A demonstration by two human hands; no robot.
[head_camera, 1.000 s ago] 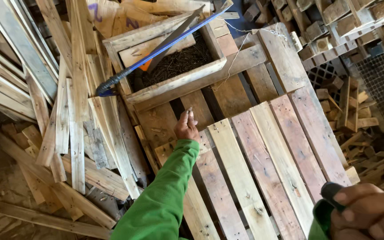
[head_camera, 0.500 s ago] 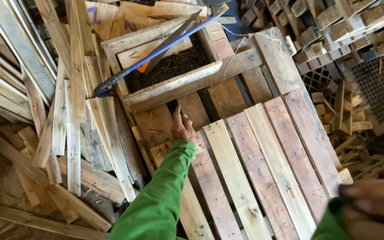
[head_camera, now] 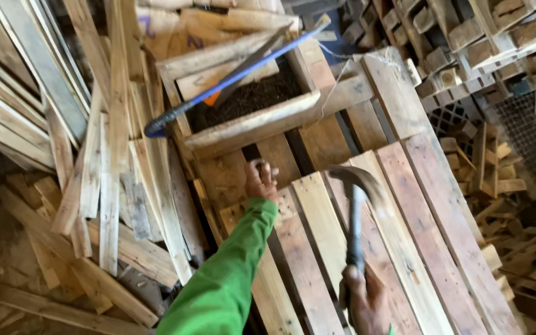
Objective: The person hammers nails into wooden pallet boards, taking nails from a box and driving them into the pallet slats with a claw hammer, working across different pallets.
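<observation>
My left hand (head_camera: 260,180), in a green sleeve, rests at the far end of a wooden pallet (head_camera: 417,248), fingers curled on something small I cannot make out, maybe a nail. My right hand (head_camera: 364,298) grips the handle of a claw hammer (head_camera: 358,198), raised above the pallet slats with its head up and to the right of my left hand. Just beyond my left hand stands a wooden box (head_camera: 243,118) with dark contents.
A blue bar (head_camera: 231,77) lies slantwise across the wooden box. Loose planks and offcuts (head_camera: 94,174) pile up on the left. Stacked pallets and wood blocks (head_camera: 485,43) fill the upper right, with wire mesh (head_camera: 535,130) beside them.
My right hand has swung the hammer up into view over the pallet. My left hand has stayed at the pallet's far end.
</observation>
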